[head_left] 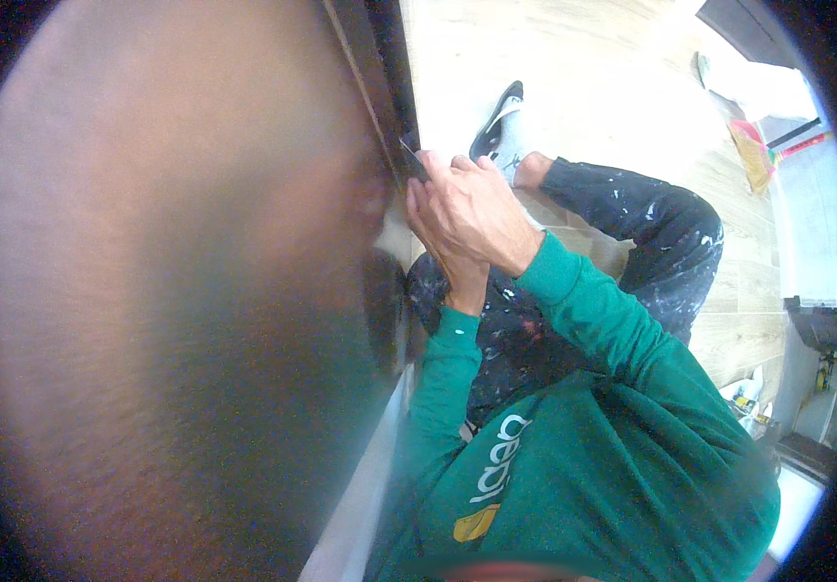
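Both my hands are together at the edge of a dark panel (370,73), left of the middle. My right hand (484,209) lies on top, with its fingers closed around a thin, flat, blade-like piece (409,150) that pokes out toward the panel. Its exact kind does not show. Just below and partly covered, my left hand (428,218) has its fingers curled in close to the same edge. What the left fingers grip, if anything, is hidden.
A large blurred brown surface (176,242) fills the left side, very near. My bent legs in paint-spotted dark trousers (671,213) rest on the pale tiled floor (593,58). Far right stand a red-and-yellow broom-like item (753,160), a white bag (768,89) and bottles (750,398).
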A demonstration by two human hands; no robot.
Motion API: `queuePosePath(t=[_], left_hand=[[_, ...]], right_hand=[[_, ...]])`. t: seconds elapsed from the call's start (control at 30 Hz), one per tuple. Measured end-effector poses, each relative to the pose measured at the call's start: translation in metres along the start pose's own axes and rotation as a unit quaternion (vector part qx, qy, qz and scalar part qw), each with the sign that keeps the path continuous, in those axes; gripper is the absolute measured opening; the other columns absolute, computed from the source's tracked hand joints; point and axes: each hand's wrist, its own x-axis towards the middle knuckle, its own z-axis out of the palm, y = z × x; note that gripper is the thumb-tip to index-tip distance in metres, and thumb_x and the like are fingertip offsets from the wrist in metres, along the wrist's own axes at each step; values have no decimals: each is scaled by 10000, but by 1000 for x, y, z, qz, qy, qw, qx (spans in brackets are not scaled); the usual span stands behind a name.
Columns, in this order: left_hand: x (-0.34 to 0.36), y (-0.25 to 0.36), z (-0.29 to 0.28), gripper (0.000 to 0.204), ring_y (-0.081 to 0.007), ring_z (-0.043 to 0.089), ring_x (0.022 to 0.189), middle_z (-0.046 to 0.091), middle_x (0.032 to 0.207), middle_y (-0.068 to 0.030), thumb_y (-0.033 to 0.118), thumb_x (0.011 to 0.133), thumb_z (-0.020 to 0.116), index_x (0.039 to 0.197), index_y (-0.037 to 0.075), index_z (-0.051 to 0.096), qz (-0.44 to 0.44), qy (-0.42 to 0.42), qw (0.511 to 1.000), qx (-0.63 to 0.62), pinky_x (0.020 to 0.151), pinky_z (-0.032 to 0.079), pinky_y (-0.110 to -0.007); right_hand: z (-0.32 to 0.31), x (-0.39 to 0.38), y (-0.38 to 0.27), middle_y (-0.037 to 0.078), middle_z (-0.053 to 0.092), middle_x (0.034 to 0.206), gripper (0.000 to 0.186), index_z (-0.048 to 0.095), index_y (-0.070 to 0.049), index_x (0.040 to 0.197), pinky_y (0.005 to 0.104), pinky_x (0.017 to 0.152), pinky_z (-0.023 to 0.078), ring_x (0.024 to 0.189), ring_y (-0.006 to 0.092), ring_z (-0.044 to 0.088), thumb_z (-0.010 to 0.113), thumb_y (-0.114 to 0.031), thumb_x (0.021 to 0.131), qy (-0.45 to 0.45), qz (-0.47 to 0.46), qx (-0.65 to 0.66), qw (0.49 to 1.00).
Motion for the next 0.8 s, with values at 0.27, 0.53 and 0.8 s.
queuePosePath(t=[0.27, 0.53, 0.8], left_hand=[[-8, 10, 10, 1003, -422, 283, 1509, 246, 1625, -254, 359, 882, 816, 1600, -8, 218, -103, 20, 988, -116, 1242, 259, -513], [-12, 13, 7, 934, -433, 303, 1501, 262, 1617, -261, 328, 921, 773, 1593, -34, 236, -65, 7, 996, -59, 1239, 268, -506], [2, 17, -20, 726, -425, 417, 1431, 408, 1543, -268, 69, 891, 655, 1556, -47, 386, -22, -52, 996, -75, 1196, 344, -502]], right_hand=[[1, -4, 11, 100, 631, 912, 404, 574, 1, 1256, 431, 763, 440, 868, 274, 611, 609, -234, 929, -74, -38, -42, 996], [-3, -13, 11, 133, 605, 1052, 391, 600, 22, 1247, 443, 788, 440, 906, 278, 595, 622, -196, 924, -81, -30, -22, 996], [-59, -43, 89, 318, 667, 1124, 414, 525, 24, 1366, 556, 897, 525, 1029, 495, 655, 580, -161, 1000, -14, 114, 75, 991]])
